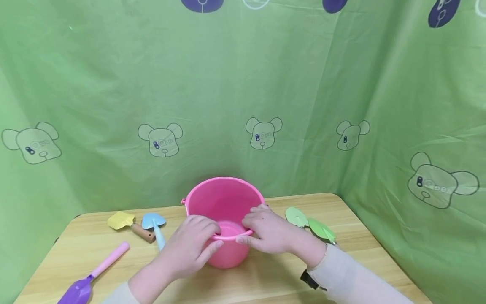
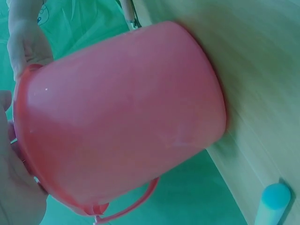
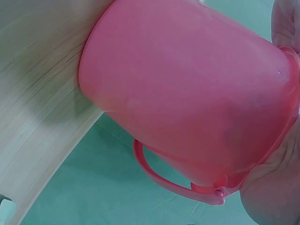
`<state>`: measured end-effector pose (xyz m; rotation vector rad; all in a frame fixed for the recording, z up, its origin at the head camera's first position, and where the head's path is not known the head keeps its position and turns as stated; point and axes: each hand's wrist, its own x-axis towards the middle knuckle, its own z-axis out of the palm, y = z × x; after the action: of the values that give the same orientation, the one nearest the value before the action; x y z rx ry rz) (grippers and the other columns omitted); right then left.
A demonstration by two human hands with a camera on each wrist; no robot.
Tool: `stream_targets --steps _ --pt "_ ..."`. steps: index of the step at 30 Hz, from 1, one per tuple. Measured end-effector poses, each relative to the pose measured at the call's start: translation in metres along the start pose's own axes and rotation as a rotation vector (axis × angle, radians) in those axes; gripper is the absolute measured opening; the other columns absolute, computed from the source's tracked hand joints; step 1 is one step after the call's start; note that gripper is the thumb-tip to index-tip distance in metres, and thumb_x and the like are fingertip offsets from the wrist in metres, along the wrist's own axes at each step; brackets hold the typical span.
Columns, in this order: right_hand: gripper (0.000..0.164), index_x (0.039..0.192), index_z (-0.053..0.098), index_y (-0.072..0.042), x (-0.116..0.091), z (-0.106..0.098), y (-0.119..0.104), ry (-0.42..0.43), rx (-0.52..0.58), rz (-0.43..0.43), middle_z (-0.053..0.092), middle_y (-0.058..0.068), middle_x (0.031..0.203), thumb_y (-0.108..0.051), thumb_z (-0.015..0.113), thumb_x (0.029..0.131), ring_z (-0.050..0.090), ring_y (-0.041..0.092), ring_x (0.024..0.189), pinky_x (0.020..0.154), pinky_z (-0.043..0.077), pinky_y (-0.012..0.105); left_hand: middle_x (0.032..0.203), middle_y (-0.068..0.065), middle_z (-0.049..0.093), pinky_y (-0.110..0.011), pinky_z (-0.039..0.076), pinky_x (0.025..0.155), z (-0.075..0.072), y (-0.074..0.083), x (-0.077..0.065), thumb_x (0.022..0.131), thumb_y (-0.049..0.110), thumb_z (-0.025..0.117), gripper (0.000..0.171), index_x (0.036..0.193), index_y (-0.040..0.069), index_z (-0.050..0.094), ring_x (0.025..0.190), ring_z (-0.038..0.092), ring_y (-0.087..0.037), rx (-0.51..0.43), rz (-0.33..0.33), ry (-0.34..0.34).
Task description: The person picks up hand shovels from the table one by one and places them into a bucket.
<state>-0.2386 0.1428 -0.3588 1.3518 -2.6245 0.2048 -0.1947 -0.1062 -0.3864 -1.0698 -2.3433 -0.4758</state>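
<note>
Three tools lie toward the table's left edge, two green ones rightward; left hand and right hand grip a bucket; only wrist views show its handle.

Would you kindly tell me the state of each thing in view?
Pink bucket: mouth up, nothing visible inside.
Bucket handle: swung down.
Left hand: grips the rim.
Right hand: grips the rim.
Yellow shovel: lying.
Blue shovel: lying.
Purple shovel: lying, partly out of frame.
Pale green tool: lying, partly hidden.
Darker green tool: lying, partly hidden.
</note>
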Motion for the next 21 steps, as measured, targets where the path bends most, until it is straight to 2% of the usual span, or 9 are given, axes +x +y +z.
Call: stream_targets --steps 7,21 --pt "0.043 0.068 0.040 -0.027 0.000 0.000 0.000 -0.001 0.000 -0.003 0.037 -0.012 0.061 -0.062 0.036 0.090 0.034 0.009 0.070 0.077 0.028 0.029 0.105 0.009 0.058 -0.042 0.031 0.099 -0.006 -0.005 -0.002 0.095 0.040 0.043 0.023 0.103 0.023 0.057 0.109 0.045 -0.013 0.023 -0.009 0.014" --pt "0.043 0.068 0.041 -0.027 0.000 -0.001 0.000 -0.011 0.004 0.004 0.038 -0.012 0.061 -0.064 0.034 0.090 0.035 0.009 0.071 0.078 0.028 0.030 0.110 0.007 0.059 -0.043 0.030 0.099 -0.012 -0.010 -0.005 0.094 0.039 0.047 0.027 0.111 0.021 0.057 0.111 0.045 -0.014 0.050 -0.030 0.022"
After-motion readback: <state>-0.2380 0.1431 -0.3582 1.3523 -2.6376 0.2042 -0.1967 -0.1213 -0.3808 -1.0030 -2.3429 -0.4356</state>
